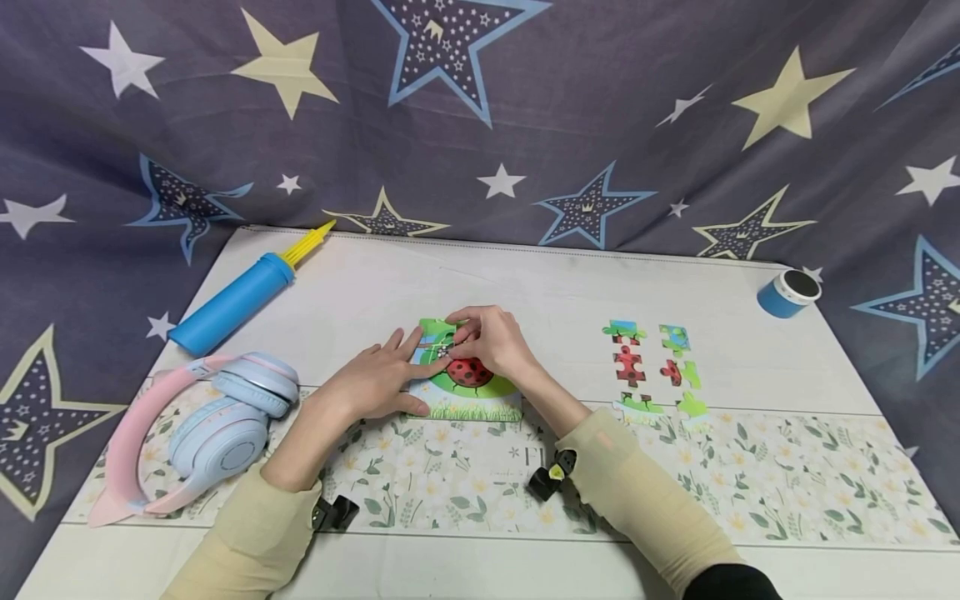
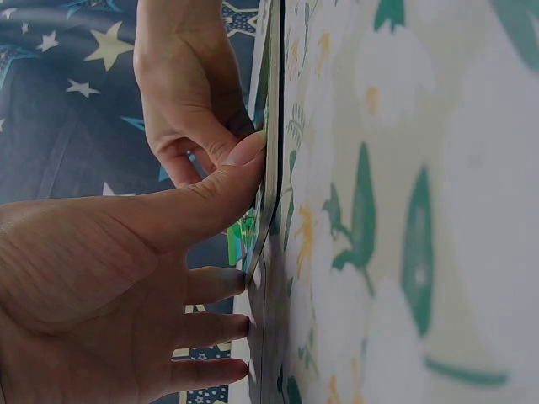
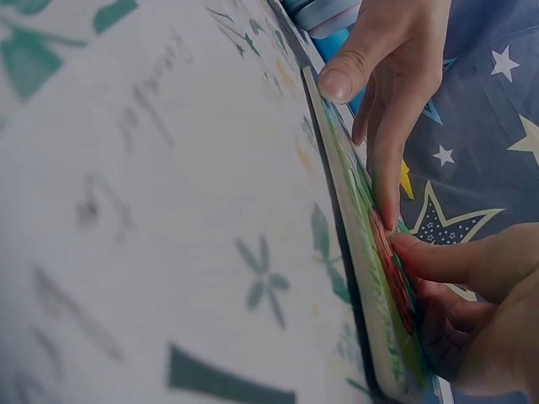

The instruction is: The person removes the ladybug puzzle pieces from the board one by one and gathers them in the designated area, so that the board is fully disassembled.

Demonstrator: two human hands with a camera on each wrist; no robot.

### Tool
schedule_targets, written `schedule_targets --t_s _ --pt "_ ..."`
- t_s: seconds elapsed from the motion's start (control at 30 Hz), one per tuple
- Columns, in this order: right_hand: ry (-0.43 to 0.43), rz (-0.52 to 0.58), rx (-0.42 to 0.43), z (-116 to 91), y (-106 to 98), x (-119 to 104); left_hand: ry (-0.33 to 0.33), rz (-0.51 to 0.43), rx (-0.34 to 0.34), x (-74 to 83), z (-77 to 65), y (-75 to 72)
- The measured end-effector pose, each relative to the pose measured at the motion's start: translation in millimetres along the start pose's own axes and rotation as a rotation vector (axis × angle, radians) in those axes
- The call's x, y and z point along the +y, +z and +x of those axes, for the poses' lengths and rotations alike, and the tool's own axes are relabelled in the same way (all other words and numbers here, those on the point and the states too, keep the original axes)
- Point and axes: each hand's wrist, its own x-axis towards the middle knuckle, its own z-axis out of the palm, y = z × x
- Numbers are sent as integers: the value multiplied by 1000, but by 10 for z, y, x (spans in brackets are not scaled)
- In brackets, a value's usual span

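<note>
A ladybug puzzle (image 1: 480, 408) lies flat on the table, its green leaf and red spotted body partly hidden by the hands. My left hand (image 1: 375, 379) rests at its left side with fingers spread. The thumb is by the lower left edge, and the index finger reaches to the ladybug's head. From the right, my right hand (image 1: 495, 337) reaches over the picture, thumb and curled fingers pinching a puzzle piece at the head, mostly covered by the fingers. In the right wrist view, the right thumb (image 3: 421, 252) meets the left index fingertip close over the red body.
Loose puzzle pieces (image 1: 628, 367) lie in two columns to the right. Pink and blue headphones (image 1: 225, 437) sit at the left, below a blue pump (image 1: 232, 304) with a yellow nozzle. A blue jar (image 1: 787, 296) stands at the far right, near the starry curtain (image 1: 637, 108).
</note>
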Motion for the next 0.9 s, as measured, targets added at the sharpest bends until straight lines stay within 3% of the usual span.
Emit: schedule_targets --t_s 0.37,0.9 --pt "3 20 7 1 -5 -1 -7 -5 -8 7 -3 -12" --pt "-48 -38 -1 -2 -34 29 2 -8 -3 -2 -10 -7"
